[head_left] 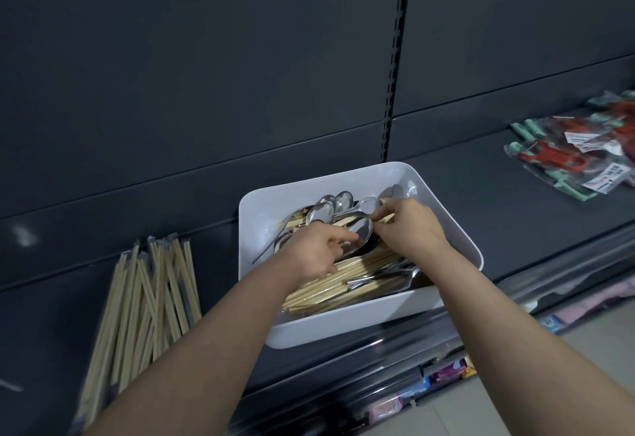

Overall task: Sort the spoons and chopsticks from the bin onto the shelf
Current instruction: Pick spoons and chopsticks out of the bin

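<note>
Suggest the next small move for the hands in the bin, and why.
Probably lift the chopstick pinched by the right hand out of the white bin toward the chopstick pile on the shelf; the left hand touches a spoon beside it.

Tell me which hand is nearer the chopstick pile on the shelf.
Left. The left hand is at the left of the bin, toward the chopstick pile; the right hand lies farther right.

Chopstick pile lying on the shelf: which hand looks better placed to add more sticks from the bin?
Probably the left hand: it rests on the pale wooden chopsticks in the white plastic bin, nearest the shelved chopstick pile. The right hand sits on the far side, fingers among steel spoons.
</note>
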`<state>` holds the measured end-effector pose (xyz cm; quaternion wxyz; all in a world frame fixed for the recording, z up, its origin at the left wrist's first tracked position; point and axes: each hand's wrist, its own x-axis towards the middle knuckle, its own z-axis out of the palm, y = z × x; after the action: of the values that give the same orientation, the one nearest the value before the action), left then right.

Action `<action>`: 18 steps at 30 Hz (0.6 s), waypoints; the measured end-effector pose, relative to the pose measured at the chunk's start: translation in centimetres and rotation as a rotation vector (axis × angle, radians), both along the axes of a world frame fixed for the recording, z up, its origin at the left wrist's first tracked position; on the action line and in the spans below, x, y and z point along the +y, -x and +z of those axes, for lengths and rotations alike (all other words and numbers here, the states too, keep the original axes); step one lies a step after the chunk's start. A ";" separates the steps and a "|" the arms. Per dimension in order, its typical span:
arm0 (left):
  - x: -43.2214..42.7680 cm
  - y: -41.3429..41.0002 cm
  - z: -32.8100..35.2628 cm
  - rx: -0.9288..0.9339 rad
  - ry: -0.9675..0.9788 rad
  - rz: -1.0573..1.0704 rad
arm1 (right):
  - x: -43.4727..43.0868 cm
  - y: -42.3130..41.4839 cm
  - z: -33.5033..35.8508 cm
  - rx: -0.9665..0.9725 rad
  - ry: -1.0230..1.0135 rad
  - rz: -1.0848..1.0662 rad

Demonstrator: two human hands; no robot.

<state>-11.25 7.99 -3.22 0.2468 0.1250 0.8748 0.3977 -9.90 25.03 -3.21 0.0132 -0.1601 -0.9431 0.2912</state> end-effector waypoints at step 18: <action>-2.8 1.3 0.3 0.313 0.162 0.396 | -2.0 0.1 0.5 -0.301 -0.184 0.063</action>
<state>-12.59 5.24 -2.92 0.0351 -0.0089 0.9388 0.3426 -9.99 23.01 -2.69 -0.1225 -0.1702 -0.9617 0.1768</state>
